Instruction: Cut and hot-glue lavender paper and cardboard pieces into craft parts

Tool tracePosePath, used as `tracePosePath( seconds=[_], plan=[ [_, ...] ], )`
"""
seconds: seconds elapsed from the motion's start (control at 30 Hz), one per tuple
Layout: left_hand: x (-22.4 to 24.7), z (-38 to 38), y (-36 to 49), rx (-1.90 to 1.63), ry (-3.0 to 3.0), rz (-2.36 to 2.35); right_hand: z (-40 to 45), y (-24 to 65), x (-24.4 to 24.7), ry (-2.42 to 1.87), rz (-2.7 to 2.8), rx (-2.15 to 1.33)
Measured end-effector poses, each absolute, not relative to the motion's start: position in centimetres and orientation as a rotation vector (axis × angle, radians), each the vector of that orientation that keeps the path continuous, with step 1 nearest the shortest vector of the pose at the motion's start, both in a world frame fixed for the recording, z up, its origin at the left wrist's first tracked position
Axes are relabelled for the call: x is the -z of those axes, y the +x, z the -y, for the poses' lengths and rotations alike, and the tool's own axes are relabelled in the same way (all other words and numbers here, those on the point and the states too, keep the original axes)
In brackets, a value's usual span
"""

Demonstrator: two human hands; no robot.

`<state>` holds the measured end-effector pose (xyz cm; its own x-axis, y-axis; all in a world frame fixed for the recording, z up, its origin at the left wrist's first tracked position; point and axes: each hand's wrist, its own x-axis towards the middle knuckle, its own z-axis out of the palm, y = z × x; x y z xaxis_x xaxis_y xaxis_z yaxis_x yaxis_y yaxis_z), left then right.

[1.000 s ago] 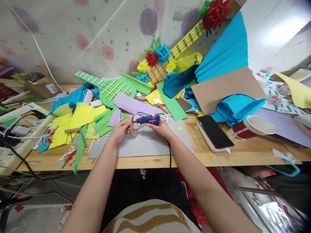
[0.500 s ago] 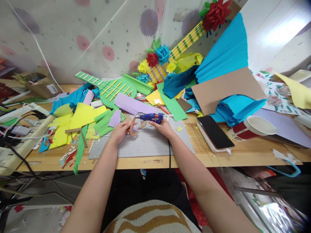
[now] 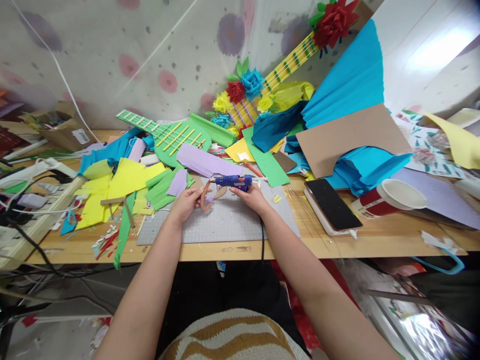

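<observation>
In my right hand (image 3: 254, 196) is a blue glue gun (image 3: 233, 182), its nozzle pointing left. A curved brown cardboard piece (image 3: 205, 198) is pinched between the fingers of my left hand (image 3: 186, 203). The nozzle tip is at or very near the upper part of this piece; whether they touch is too small to tell. Both hands are over a grey cutting mat (image 3: 228, 227). A small purple bit (image 3: 209, 199) shows beside the brown piece. The gun's black cord (image 3: 262, 240) hangs over the table's front edge.
Green and yellow paper (image 3: 125, 182) lies on the left, near a power strip (image 3: 41, 210). A green paper instrument (image 3: 176, 142) and a flowered yellow one (image 3: 288, 62) are behind. A phone (image 3: 333, 204), a paper cup (image 3: 390, 197) and brown cardboard (image 3: 348, 135) are on the right.
</observation>
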<state>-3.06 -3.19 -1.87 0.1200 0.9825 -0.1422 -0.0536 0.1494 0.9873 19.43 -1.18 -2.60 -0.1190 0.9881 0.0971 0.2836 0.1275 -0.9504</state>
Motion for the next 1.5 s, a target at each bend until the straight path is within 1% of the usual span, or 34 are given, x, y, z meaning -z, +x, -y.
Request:
tracePosePath(
  seconds=[0.47, 0.8, 0.9, 1.07, 1.33, 1.5],
  plan=[
    [1.9, 3.3, -3.0, -1.071, 1.102, -1.143, 1.9, 19.3, 2.2, -1.167, 1.613, -1.133],
    [2.5, 2.9, -3.1, -1.115, 1.098, -1.145, 2.3, 19.2, 1.7, -1.194, 1.664, -1.151],
    [2.4, 3.0, -3.0, -1.103, 1.097, -1.145, 2.4, 19.3, 1.5, -1.186, 1.734, -1.133],
    [2.2, 3.0, -3.0, -1.098, 1.094, -1.143, 2.6, 19.5, 1.3, -1.091, 1.885, -1.212],
    [2.1, 3.0, -2.9, -1.109, 1.071, -1.124, 2.4, 19.4, 1.4, -1.141, 1.789, -1.063],
    [1.9, 3.1, -2.8, -1.11, 1.068, -1.121, 2.4, 19.5, 1.2, -1.192, 1.768, -1.052]
  ],
)
